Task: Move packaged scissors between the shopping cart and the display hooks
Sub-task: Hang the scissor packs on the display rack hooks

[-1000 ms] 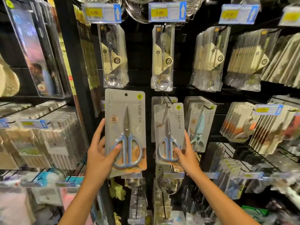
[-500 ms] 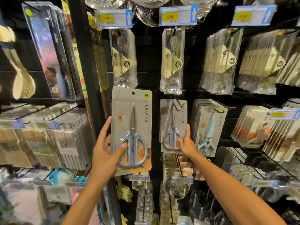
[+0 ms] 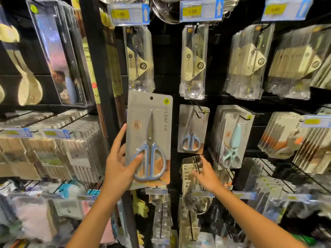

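Note:
My left hand (image 3: 119, 162) grips a grey card pack of blue-handled scissors (image 3: 149, 138), thumb on the front, holding it upright before the display. A second, like pack of scissors (image 3: 192, 129) hangs on a black display hook (image 3: 198, 109) to the right. My right hand (image 3: 206, 173) is just below that hanging pack, fingers spread and holding nothing, in front of the lower hook's small packs. The shopping cart is out of view.
A row of teal-handled scissors packs (image 3: 232, 136) hangs to the right. Spoon packs (image 3: 193, 61) and price tags (image 3: 200, 9) hang above. A black upright post (image 3: 100, 68) divides the shelving; more packaged goods (image 3: 53, 144) fill the left shelves.
My right hand has let go of the scissors pack, which now hangs on the hook, and dropped below it. My left hand still holds its pack.

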The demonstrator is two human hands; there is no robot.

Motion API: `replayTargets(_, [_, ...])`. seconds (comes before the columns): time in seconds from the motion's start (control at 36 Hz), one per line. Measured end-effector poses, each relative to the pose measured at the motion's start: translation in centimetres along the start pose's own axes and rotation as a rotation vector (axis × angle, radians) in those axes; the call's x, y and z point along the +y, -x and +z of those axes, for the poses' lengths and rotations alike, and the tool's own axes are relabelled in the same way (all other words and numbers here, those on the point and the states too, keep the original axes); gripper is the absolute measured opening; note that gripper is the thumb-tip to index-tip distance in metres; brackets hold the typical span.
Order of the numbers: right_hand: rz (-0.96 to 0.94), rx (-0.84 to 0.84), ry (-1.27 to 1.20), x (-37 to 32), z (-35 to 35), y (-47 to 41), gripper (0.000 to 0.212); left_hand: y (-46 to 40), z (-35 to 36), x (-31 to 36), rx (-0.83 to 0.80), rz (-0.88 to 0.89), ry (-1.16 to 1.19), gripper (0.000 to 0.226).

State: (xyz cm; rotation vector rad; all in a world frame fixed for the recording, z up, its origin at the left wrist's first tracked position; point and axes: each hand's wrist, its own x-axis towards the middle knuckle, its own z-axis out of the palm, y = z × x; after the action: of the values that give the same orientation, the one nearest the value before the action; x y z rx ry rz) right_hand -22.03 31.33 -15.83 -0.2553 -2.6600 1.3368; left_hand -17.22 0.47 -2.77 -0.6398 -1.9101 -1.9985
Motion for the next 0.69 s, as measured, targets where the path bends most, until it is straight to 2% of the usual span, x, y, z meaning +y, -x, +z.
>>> replayTargets(0.11, [-0.057, -0.079, -0.206, -2.1, 0.1, 3.5, 0.068, 0.0, 0.7, -0.5, -0.008, 0.001, 0.012, 0.088])
replayTargets(0.25, [-0.245, -0.073, -0.402, -6.7, -1.1, 7.1, 0.056, 0.0, 2.1, -1.7, -0.031, -0.029, 0.044, 0.088])
replayTargets(0.44, [-0.347, -0.08, -0.469, -10.0, -2.7, 9.3, 0.082, 0.1, 4.9, -3.0, -0.073, -0.044, 0.057, 0.089])
replayTargets(0.58, [-0.329, 0.025, -0.401, -9.0, -2.9, 9.7, 0.086, 0.2, 6.4, -3.9, -0.127, -0.037, 0.044, 0.091])
replayTargets(0.69, [-0.303, 0.065, -0.378, -7.6, -3.1, 10.1, 0.085, -0.6, 6.5, -4.7, -0.222, -0.097, -0.028, 0.101])
